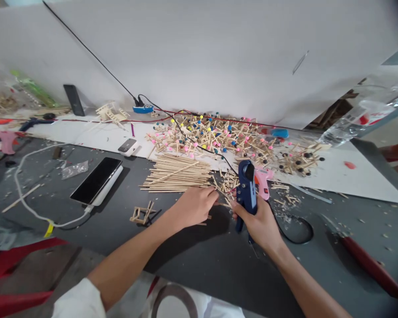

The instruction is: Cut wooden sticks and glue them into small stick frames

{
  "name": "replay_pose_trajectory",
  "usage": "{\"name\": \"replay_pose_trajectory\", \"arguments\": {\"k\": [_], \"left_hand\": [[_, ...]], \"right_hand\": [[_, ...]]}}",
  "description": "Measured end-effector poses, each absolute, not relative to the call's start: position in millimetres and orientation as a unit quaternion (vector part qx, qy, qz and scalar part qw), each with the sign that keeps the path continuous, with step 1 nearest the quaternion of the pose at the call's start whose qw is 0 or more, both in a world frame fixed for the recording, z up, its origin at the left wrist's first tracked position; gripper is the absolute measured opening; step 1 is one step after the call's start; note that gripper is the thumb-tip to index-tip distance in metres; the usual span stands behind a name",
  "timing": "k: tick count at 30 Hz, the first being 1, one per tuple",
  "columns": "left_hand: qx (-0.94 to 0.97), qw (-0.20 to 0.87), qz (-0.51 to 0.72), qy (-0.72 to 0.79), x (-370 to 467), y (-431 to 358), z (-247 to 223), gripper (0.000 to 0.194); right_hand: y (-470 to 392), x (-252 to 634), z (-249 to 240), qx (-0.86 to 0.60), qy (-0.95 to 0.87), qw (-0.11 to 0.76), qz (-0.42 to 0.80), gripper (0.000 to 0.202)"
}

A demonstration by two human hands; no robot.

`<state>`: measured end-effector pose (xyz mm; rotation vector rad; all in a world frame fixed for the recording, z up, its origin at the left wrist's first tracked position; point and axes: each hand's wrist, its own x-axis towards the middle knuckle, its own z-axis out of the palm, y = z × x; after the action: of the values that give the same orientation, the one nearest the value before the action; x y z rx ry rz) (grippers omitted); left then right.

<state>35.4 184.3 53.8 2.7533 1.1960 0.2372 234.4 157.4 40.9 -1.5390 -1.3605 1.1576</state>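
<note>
My right hand is wrapped around a blue plier-like hand tool, held upright with its dark rounded head at the top. Close by on the left, my left hand is closed, its fingertips pinching what looks like a thin wooden stick that points toward the tool. The grip itself is partly hidden. Beyond my left hand lies a pile of long wooden sticks. Short cut stick pieces are heaped between the pile and the tool. A small stick frame stands left of my left wrist.
Behind is a mass of small stick pieces with coloured balls. A pink glue gun lies behind the blue tool. A phone rests at left with a white cable. A red-handled knife lies at right, below a plastic bottle.
</note>
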Motion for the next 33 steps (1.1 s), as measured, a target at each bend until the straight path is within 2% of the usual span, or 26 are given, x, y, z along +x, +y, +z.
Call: {"name": "replay_pose_trajectory", "arguments": {"k": [4, 8, 13, 16, 21, 25, 33], "left_hand": [[0.891, 0.118, 0.069, 0.432, 27.3, 185.9, 58.7, 0.022], [0.903, 0.183, 0.024, 0.388, 12.9, 184.6, 62.8, 0.042], [0.909, 0.209, -0.012, 0.361, 11.8, 180.8, 57.2, 0.019], [0.908, 0.206, -0.028, 0.363, 15.7, 178.4, 56.5, 0.013], [0.903, 0.193, -0.045, 0.381, 14.6, 175.2, 62.0, 0.01], [0.899, 0.199, -0.045, 0.387, 13.5, 176.4, 60.2, 0.011], [0.881, 0.17, 0.039, 0.44, 22.2, 182.9, 57.3, 0.021]], "right_hand": [[161.1, 239.6, 40.7, -0.654, -0.548, 0.38, 0.358, 0.039], [167.9, 248.7, 39.2, -0.696, -0.52, 0.394, 0.301, 0.044], [175.1, 254.8, 36.6, -0.704, -0.539, 0.361, 0.288, 0.042], [173.9, 252.9, 38.3, -0.706, -0.574, 0.327, 0.255, 0.039], [165.6, 240.8, 41.0, -0.716, -0.623, 0.295, 0.115, 0.028], [163.1, 233.0, 39.5, -0.685, -0.66, 0.293, 0.099, 0.026], [163.6, 243.2, 30.7, -0.678, -0.677, 0.284, 0.017, 0.037]]}}
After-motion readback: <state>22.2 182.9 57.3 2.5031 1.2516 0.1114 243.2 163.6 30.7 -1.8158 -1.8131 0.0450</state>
